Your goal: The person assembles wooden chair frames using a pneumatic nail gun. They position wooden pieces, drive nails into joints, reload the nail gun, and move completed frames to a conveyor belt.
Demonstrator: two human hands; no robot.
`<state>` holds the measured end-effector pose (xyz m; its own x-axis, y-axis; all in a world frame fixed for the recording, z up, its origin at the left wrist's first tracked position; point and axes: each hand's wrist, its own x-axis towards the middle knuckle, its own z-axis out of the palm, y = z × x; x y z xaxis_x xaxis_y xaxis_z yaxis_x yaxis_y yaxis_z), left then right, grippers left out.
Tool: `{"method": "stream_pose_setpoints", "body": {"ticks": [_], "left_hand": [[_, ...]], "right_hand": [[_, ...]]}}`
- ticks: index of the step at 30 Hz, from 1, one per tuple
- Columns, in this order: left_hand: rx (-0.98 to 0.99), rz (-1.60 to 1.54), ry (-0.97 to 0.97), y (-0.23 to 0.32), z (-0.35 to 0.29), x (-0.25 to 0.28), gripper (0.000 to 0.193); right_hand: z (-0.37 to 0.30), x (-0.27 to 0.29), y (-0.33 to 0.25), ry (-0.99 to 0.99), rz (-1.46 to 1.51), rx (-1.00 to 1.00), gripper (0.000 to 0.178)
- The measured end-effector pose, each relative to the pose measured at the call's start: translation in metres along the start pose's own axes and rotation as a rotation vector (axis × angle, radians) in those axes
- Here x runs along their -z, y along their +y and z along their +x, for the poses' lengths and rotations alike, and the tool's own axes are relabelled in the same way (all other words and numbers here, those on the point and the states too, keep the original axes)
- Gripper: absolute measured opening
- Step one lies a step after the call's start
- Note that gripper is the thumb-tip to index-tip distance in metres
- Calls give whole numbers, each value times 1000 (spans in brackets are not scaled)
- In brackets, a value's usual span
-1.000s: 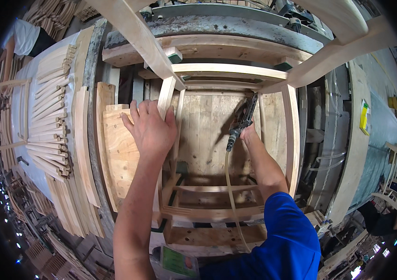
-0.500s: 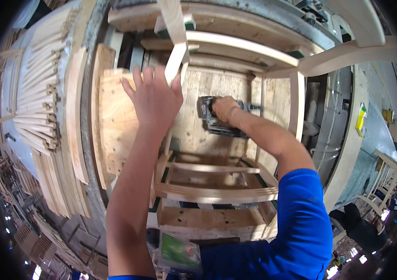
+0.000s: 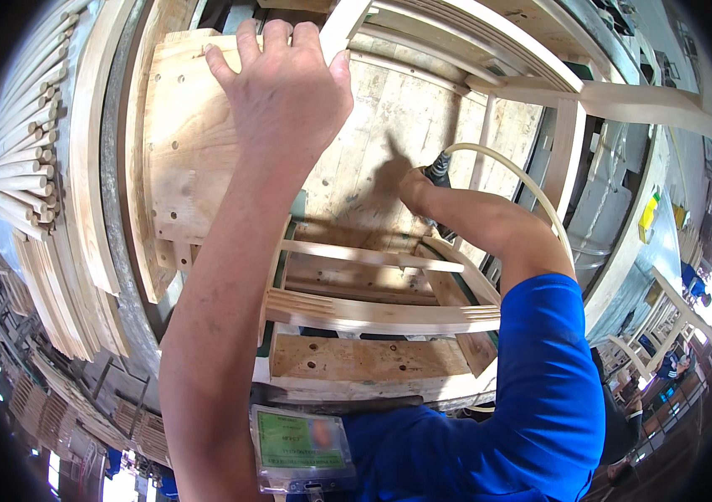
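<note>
My left hand [image 3: 289, 96] lies with its fingers spread over the side of a pale wooden chair frame [image 3: 381, 312], beside a plywood block [image 3: 184, 125]. It covers the frame piece beneath it. My right hand [image 3: 416, 191] is closed on a dark nail gun [image 3: 437, 170], inside the frame's opening and above a wooden board surface [image 3: 356, 167]. Hand and forearm hide most of the tool; its hose fitting points away from me. A pale air hose [image 3: 507, 163] curves from the fitting over my right forearm.
Turned wooden spindles [image 3: 25, 171] are stacked at the left, near long wooden strips [image 3: 92, 159]. A curved chair part [image 3: 649, 105] juts out at the upper right. Near me is a drilled wooden block [image 3: 364, 358]. A badge [image 3: 302, 448] hangs at my front.
The view has shifted, so my left hand appears higher and larger. The nail gun has turned in my right hand: its body showed before, and now its hose end points away from me.
</note>
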<state>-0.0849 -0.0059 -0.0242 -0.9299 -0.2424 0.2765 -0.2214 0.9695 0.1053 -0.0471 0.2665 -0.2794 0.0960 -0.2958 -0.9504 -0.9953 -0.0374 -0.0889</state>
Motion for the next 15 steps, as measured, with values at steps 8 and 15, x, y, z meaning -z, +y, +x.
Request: {"method": "stream_pose_setpoints", "body": {"ticks": [8,15], "left_hand": [[-4,27,-1,2,-3,0,43],[-22,46,55,-3,-2,-2,41]], "right_hand": [[-6,35,-3,-116,62,110,35],[-18,35,12,-75,45,67,38]]}}
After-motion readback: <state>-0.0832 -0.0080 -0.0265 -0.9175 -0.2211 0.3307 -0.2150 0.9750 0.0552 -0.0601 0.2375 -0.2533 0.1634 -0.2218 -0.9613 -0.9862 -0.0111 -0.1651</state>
